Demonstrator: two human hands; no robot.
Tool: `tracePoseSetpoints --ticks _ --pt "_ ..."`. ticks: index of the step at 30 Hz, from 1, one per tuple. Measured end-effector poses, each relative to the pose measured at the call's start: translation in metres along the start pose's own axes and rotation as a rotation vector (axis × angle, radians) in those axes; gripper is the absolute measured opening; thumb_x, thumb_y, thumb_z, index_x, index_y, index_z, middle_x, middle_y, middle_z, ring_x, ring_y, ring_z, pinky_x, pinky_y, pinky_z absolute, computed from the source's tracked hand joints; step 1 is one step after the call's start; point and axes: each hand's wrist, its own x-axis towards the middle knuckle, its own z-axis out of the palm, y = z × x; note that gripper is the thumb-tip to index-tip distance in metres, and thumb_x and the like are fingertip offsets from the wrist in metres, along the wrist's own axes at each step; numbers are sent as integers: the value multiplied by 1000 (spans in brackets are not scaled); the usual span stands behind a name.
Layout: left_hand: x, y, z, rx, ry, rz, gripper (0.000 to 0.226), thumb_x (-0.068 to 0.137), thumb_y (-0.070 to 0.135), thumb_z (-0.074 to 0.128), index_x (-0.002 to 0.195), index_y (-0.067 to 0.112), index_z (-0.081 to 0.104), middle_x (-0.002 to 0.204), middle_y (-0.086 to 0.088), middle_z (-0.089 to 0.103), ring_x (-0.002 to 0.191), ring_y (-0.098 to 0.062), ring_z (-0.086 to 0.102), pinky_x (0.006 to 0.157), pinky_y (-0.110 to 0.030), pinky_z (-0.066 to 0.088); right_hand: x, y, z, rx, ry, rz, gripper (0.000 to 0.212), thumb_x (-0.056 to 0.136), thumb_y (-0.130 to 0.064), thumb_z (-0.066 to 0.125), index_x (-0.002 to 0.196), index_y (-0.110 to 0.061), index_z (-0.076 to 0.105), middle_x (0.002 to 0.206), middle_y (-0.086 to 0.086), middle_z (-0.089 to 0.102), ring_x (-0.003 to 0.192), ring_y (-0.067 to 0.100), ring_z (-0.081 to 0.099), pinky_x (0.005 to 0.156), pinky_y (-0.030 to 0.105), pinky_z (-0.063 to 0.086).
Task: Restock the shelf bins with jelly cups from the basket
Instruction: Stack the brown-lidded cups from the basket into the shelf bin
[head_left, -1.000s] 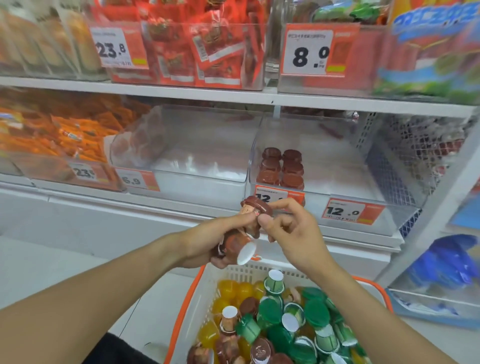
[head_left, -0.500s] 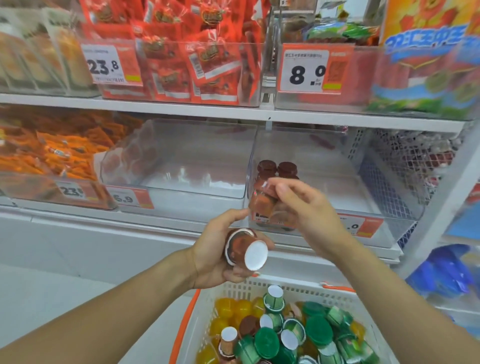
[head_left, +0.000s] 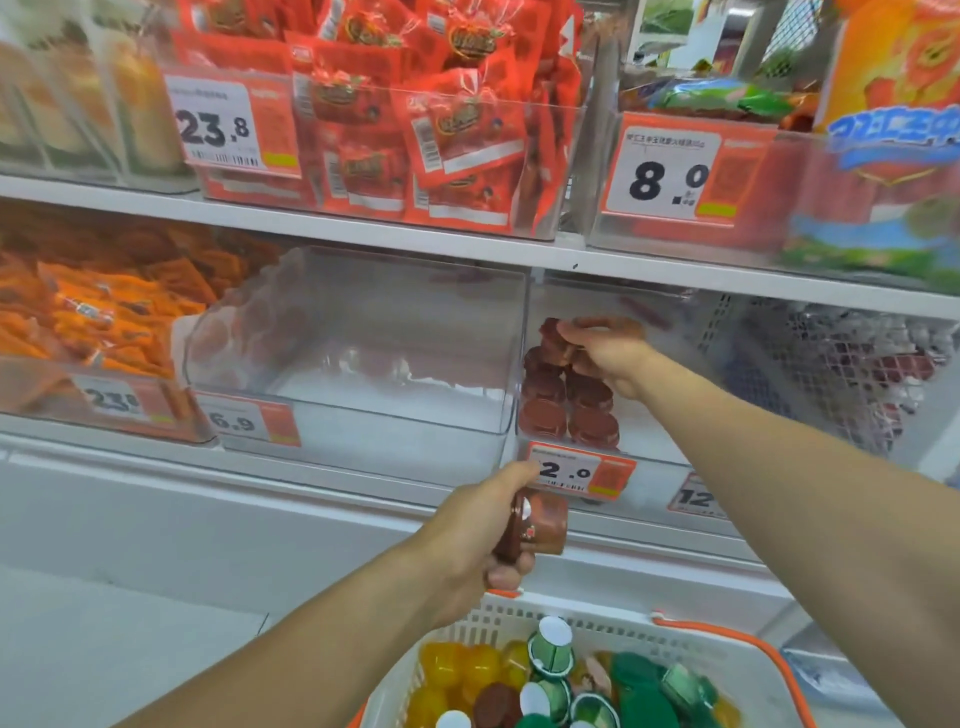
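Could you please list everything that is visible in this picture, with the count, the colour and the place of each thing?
brown jelly cups in bin: about six, brown, clear bin on middle shelf, right of centre
empty bin: one, clear, middle shelf, centre
basket: one, white with orange rim, bottom
jelly cups in basket: many, yellow, green, brown, heaped
red packets: many, red, top shelf bin
orange packets: many, orange, middle shelf, left
price tags: several, white and orange, bin fronts
left hand: grips one brown cup above basket
right hand: holds one brown cup inside bin
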Motion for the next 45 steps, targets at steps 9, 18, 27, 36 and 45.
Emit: tracePoseSetpoints --ticks 9,18,27,36,45 --pt "11 9 -18 46 116 -61 40 88 47 63 69 12 68 62 -15 64 36 -19 46 51 -31 21 47 12 11 -275 -36 -51 14 89 -16 74 99 -20 67 119 10 66 93 27 73 67 23 59" --pt "10 5 -18 93 148 -54 45 81 52 65 47 23 72 61 -10 62 51 -23 47 49 -27 25 48 6 0 -604 -67 -131 28 96 -30 65 124 -29 67 128 -1 64 113 22 60 96 35 51" --pt "-6 15 -7 90 120 2 45 70 55 73 86 13 78 66 -7 59 42 -14 37 43 -25 21 -58 -20 -17 -341 -103 -305 9 94 -7 64 99 -9 71 79 5 70 67 20 62 62 32 49" --pt "-25 17 17 -41 -56 -17 63 94 63 46 109 5 65 69 -9 62 47 -14 47 37 -21 31 -185 0 -37 -226 -616 -182 30 87 -35 69 111 -17 72 96 13 70 80 16 61 67 32 50" --pt "-23 12 21 119 3 -17 41 86 45 68 106 9 73 84 -12 71 61 -22 61 55 -29 38 -186 -2 -49 -19 -623 77 30 83 -32 77 95 -7 64 88 13 71 78 23 67 70 37 53"
